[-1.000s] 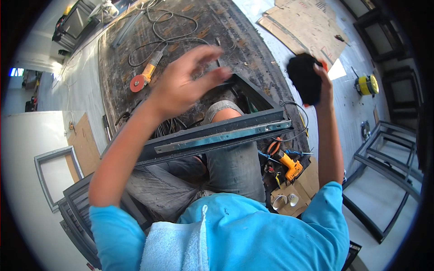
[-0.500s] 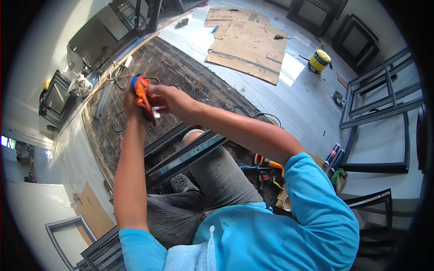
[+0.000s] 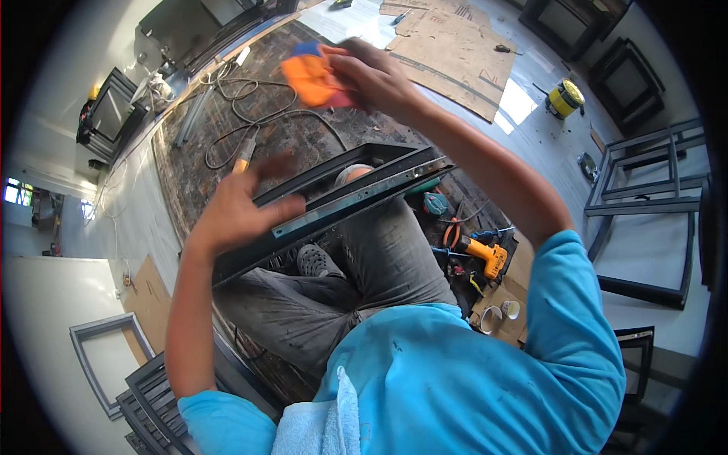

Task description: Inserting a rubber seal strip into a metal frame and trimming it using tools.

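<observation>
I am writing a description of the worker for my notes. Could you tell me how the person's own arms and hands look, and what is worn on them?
Both forearms are bare, and the left hand and right hand wear no gloves. Short bright blue sleeves of a T-shirt cover only the upper arms. I see no watch or bracelet on either wrist; the moving hands are blurred, so rings cannot be told.

Head camera looks steeply down (fisheye), close over lap.
</observation>
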The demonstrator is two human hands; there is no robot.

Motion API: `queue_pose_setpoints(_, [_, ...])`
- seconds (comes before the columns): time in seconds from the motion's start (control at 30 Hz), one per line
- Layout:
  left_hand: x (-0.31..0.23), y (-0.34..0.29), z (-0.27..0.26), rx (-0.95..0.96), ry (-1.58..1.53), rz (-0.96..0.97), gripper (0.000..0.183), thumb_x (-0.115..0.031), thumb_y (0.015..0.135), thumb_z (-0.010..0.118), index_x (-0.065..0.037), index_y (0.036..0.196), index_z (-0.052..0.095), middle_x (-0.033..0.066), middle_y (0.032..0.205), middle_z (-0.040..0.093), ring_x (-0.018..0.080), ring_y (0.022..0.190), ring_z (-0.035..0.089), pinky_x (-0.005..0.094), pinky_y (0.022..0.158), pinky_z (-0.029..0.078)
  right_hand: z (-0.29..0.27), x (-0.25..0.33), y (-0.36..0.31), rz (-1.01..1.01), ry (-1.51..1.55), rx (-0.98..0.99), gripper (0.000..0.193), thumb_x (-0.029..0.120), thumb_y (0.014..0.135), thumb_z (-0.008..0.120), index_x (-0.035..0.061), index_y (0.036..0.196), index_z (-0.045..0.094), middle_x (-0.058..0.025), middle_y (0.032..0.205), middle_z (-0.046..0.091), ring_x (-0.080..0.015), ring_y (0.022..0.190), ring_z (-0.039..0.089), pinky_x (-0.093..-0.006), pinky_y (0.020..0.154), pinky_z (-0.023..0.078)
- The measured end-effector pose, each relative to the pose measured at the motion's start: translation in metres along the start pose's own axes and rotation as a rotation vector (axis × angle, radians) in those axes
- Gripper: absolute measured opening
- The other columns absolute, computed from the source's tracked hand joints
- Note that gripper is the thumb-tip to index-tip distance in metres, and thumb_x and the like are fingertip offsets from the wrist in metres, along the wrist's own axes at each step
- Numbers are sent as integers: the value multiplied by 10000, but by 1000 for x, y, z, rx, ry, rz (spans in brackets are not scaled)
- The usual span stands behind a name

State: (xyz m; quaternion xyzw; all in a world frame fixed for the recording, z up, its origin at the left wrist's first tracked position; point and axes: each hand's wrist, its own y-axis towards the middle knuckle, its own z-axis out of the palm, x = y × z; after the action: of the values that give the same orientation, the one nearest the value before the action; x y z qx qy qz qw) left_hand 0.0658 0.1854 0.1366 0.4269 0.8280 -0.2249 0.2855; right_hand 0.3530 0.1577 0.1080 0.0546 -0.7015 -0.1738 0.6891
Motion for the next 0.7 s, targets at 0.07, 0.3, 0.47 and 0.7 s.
queue_pose_setpoints(0.07, [30,-30,13,66,172,-19,942,-403,686,915,-19,1442,505,193,1275,679,310,1213,650,410,1031,485,-19,-20,-13,-475,-692,-10,267,361,862,707,118,963,755,-142,1109,686,-322,1039,648,-491,874,530])
queue_pose_setpoints(0.3, [81,-60,52,65,228,-369,777,-275,587,898,-95,1285,607,165,1118,726,349,1048,704,395,912,544,60,-88,-120,-515,-820,504,409,251,809,758,145,1195,675,-103,1224,636,-308,1195,601,-486,1025,467])
queue_pose_setpoints(0.47, [83,-56,49,42,219,-296,772,-317,590,871,-94,1279,604,158,1139,728,364,1015,704,427,894,554,-170,-37,-135,-288,-1227,667,549,240,787,816,154,1310,674,-104,1237,691,-308,1167,635,-467,1058,478])
queue_pose_setpoints(0.7, [84,-53,46,41,192,-218,798,-397,624,904,-92,1298,606,151,1187,721,349,1061,700,417,926,542,-118,10,-139,-133,-1135,154,279,131,877,731,56,1146,710,-139,1131,635,-328,1019,653,-423,882,573])
